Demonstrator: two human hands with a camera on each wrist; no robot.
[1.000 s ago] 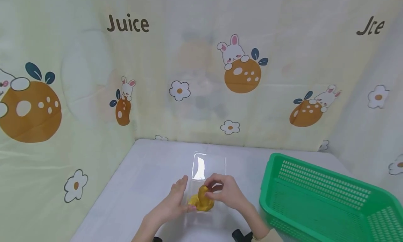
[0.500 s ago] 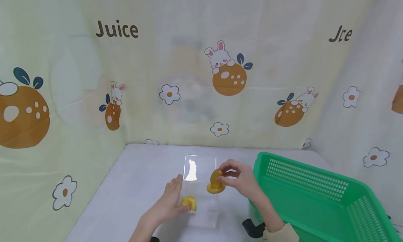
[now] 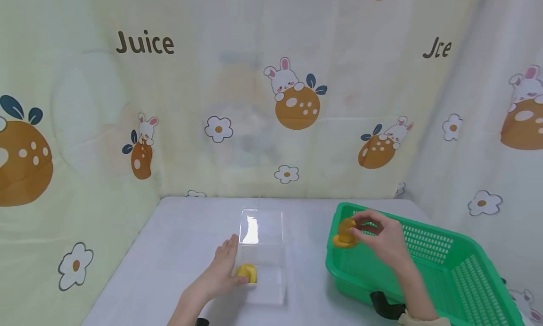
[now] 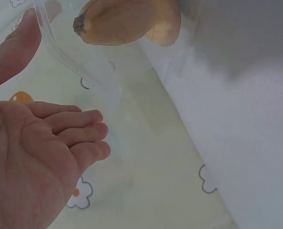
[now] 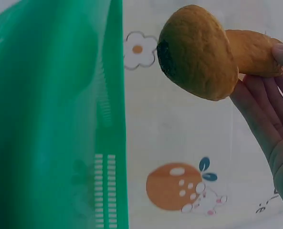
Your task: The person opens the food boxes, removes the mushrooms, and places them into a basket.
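Observation:
Fingers and thumb of my right hand (image 3: 382, 236) pinch the stem-like end of a yellow-brown, mushroom-shaped piece (image 3: 347, 234). In the right wrist view the broad rounded end of this piece (image 5: 197, 52) shows a dark spot. The hand holds it above the left end of the green basket (image 3: 360, 279). My left hand (image 3: 222, 269) lies along the left side of a clear plastic box (image 3: 271, 293), fingers extended and thumb at the near wall. Inside the box is a second yellow curved piece (image 3: 247, 272); the left wrist view shows the dark tip on this piece (image 4: 127, 23).
The clear lid (image 3: 265, 227) of the box lies folded back behind it. A white-covered table (image 3: 191, 231) bears both containers. Printed curtains (image 3: 237, 80) with rabbits, oranges and flowers hang behind and at the sides. Black wrist gear (image 3: 383, 305) sits by the right forearm.
My right hand has lifted one yellow-brown piece out of the clear box and carried it right, over the green basket. The left hand stays by the box. The head view has shifted rightward.

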